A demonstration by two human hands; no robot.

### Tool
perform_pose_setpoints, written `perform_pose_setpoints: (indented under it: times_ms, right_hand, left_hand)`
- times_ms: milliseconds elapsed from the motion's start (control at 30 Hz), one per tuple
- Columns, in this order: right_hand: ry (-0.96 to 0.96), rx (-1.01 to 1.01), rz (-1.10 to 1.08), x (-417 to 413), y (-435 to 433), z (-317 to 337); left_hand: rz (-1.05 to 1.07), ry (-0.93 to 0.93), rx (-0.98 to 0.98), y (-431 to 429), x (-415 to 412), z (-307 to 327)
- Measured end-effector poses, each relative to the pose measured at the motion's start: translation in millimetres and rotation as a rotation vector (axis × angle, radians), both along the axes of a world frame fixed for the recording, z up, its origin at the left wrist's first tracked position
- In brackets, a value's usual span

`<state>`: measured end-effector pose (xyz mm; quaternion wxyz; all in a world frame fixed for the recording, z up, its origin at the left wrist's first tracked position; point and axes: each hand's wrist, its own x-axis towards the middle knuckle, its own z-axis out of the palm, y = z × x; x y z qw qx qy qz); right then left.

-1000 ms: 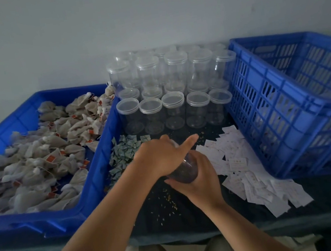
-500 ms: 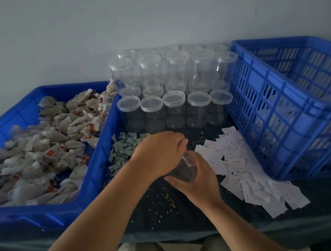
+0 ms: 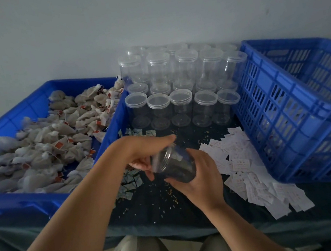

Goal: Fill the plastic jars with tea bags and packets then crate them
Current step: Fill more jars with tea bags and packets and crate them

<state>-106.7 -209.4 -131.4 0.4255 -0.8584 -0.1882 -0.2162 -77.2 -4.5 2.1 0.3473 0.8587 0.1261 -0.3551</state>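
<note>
A clear plastic jar [image 3: 178,166] lies tilted over the dark table, its open mouth pointing left. My right hand [image 3: 203,175] grips its body from below and from the right. At the jar's mouth my left hand [image 3: 140,150] has its fingers curled round a blurred clear lid [image 3: 155,165], just off the rim. Tea bags [image 3: 45,142] fill the blue bin [image 3: 10,119] on the left. White packets [image 3: 241,157] lie scattered to the right of my hands, and small greenish packets [image 3: 130,181] lie under my left wrist.
Several lidded empty jars [image 3: 178,102] stand in rows at the back, some stacked. A blue slatted crate [image 3: 285,108] sits on the right. Crumbs dot the dark tablecloth [image 3: 161,206] near the front edge.
My left hand sat on top of the upright jar before. Now the jar is tilted to the left, its mouth is uncovered, and the lid sits in my left fingers.
</note>
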Motion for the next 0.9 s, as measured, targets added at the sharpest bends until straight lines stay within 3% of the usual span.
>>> perform_pose_setpoints:
  times_ms: [67,133,200,300,367,600,767,833,900]
  right_hand:
    - [0.081,0.2,-0.038,-1.8,-2.7,5.5]
    - [0.137,0.37,-0.047,-0.3,-3.9,9.8]
    - [0.153,0.412,-0.014,1.3,-3.6,8.2]
    - [0.182,0.367,0.021,2.0,-2.5,3.4]
    - [0.203,0.375,0.02,2.2,-3.2,1.6]
    - [0.204,0.401,0.035,2.1,-2.7,2.7]
    - [0.206,0.392,0.071,4.0,-4.2,0.7]
    - [0.212,0.375,0.07,3.5,-3.8,0.9]
    - [0.216,0.357,0.065,3.2,-3.1,2.0]
  left_hand:
    - [0.187,-0.045,-0.319,19.9,0.6,-4.9]
    - [0.365,-0.183,-0.399,27.1,-1.9,-18.4]
    - [0.314,-0.303,-0.13,19.8,-2.3,-38.2]
    - [0.013,-0.337,0.352,0.3,-4.0,-65.8]
    - [-0.056,-0.414,0.612,-8.8,-5.6,-76.8]
    - [-0.085,-0.636,0.688,-17.9,-1.6,-65.8]
    - [0.145,-0.913,0.629,29.2,2.7,-5.5]
    - [0.224,-0.879,0.726,65.5,9.1,8.5]
    - [0.259,-0.658,0.786,107.8,13.7,8.9]
